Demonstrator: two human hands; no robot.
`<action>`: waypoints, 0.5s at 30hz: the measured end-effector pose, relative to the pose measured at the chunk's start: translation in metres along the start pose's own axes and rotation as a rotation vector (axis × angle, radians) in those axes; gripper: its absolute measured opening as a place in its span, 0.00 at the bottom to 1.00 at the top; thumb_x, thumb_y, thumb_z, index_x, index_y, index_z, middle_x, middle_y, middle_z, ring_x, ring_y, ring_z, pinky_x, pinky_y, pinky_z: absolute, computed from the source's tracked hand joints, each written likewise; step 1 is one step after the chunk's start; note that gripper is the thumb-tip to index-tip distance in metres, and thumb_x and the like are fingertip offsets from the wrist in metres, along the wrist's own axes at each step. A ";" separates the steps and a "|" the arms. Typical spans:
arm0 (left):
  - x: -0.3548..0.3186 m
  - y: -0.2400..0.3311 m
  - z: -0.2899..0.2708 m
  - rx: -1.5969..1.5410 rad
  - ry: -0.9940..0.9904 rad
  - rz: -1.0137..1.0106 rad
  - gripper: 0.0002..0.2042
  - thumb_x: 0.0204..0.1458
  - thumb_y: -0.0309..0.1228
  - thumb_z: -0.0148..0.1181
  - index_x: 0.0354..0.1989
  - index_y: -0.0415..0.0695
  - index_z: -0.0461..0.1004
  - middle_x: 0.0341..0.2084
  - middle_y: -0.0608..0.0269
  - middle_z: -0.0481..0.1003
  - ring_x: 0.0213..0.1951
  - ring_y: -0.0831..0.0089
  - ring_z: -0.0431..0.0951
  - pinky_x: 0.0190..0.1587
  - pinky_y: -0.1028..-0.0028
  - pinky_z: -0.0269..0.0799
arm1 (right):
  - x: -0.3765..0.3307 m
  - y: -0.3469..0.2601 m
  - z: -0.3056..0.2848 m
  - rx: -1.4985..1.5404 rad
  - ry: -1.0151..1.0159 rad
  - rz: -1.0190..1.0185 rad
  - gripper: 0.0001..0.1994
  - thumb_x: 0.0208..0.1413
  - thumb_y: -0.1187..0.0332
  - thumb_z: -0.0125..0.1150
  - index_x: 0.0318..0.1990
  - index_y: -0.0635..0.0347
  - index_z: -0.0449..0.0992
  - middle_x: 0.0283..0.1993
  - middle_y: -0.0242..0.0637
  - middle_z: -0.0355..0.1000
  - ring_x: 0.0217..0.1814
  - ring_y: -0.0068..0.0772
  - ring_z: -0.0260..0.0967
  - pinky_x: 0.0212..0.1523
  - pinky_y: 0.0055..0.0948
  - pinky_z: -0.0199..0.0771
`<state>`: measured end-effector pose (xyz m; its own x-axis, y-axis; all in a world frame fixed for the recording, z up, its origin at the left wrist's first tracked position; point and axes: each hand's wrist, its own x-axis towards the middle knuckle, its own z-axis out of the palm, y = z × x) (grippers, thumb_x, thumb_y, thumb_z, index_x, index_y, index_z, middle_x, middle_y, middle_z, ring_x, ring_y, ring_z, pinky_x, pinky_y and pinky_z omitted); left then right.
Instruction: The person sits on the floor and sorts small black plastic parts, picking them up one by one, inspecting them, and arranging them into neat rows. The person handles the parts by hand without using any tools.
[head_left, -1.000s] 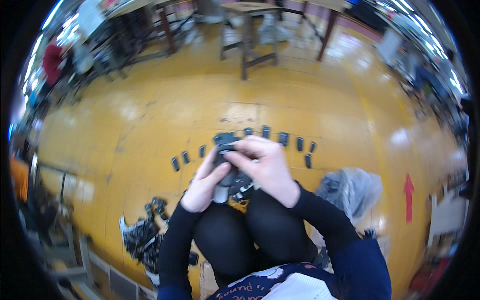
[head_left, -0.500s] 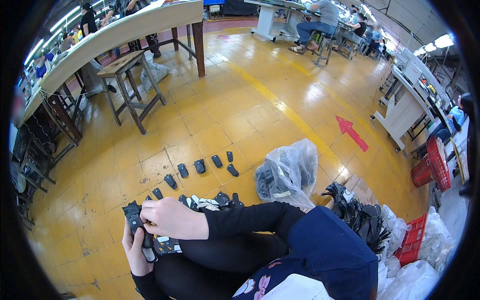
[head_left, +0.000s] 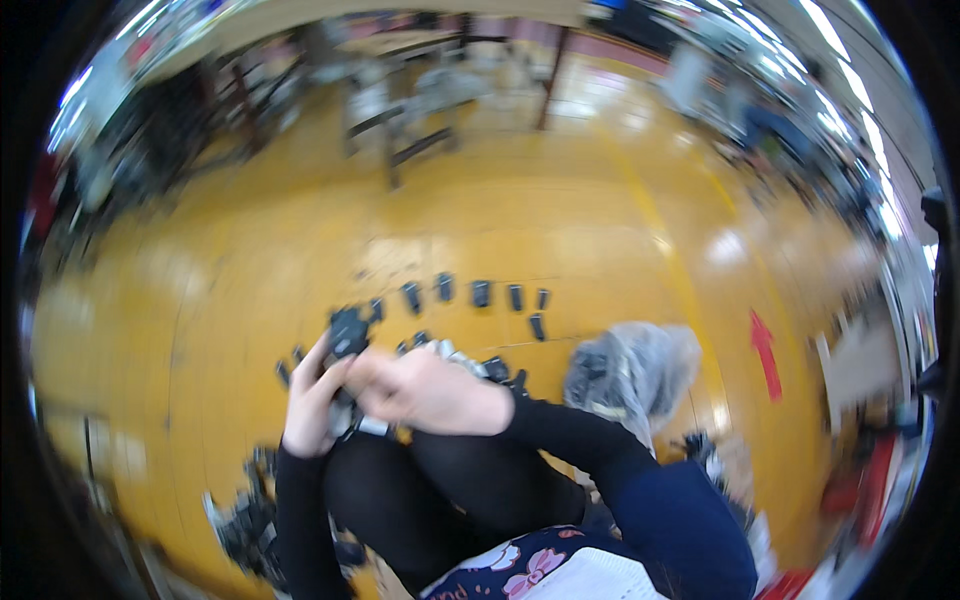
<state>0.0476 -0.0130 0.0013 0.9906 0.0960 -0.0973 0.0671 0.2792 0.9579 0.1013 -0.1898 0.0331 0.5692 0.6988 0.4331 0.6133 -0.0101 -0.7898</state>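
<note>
My left hand [head_left: 310,405] is closed round a bundle of small black flat pieces [head_left: 348,330], dark tabs whose exact kind I cannot make out. Right beside it is my right hand [head_left: 435,390], its fingers curled toward the bundle but smeared by motion, so whether they grip anything is unclear. Beyond my hands, several black tabs lie spaced in a curved row on the yellow floor, one of them a wider black tab [head_left: 481,293]. More black and whitish pieces [head_left: 495,369] lie heaped just past my knees, partly hidden by my right hand and forearm.
A clear plastic bag [head_left: 640,375] with dark contents stands to the right. Black pieces [head_left: 250,525] are piled on the floor at my left. A wooden stool [head_left: 395,125] and a long table [head_left: 400,22] are ahead. A red arrow [head_left: 765,355] marks the floor at right.
The whole view has swung left and blurred, so the scene sits farther right. My left hand still holds the bundle. The pile at my left has come into view.
</note>
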 end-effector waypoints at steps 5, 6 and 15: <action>-0.023 0.003 -0.033 -0.373 0.152 0.080 0.20 0.55 0.34 0.52 0.53 0.35 0.66 0.41 0.59 0.75 0.39 0.78 0.74 0.42 0.76 0.70 | 0.007 0.001 0.004 0.434 0.242 0.420 0.04 0.59 0.75 0.52 0.39 0.61 0.71 0.26 0.27 0.68 0.20 0.12 0.59 0.19 0.14 0.59; -0.028 -0.002 -0.051 -0.431 0.213 0.086 0.19 0.55 0.36 0.52 0.51 0.36 0.68 0.40 0.60 0.76 0.39 0.78 0.75 0.42 0.77 0.70 | 0.010 -0.008 0.004 0.396 0.264 0.410 0.03 0.58 0.75 0.52 0.39 0.62 0.71 0.24 0.27 0.66 0.19 0.12 0.58 0.18 0.14 0.58; -0.132 -0.219 -0.231 -0.521 0.971 -0.224 0.13 0.50 0.41 0.60 0.39 0.48 0.75 0.32 0.68 0.77 0.32 0.76 0.74 0.31 0.73 0.69 | -0.027 0.026 -0.021 0.309 0.110 0.465 0.04 0.60 0.74 0.48 0.38 0.65 0.68 0.19 0.28 0.60 0.19 0.14 0.56 0.18 0.15 0.58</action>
<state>-0.1255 0.1336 -0.2584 0.4342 0.6339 -0.6401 -0.0511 0.7267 0.6850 0.1130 -0.2240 0.0099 0.8050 0.5919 0.0389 0.1052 -0.0780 -0.9914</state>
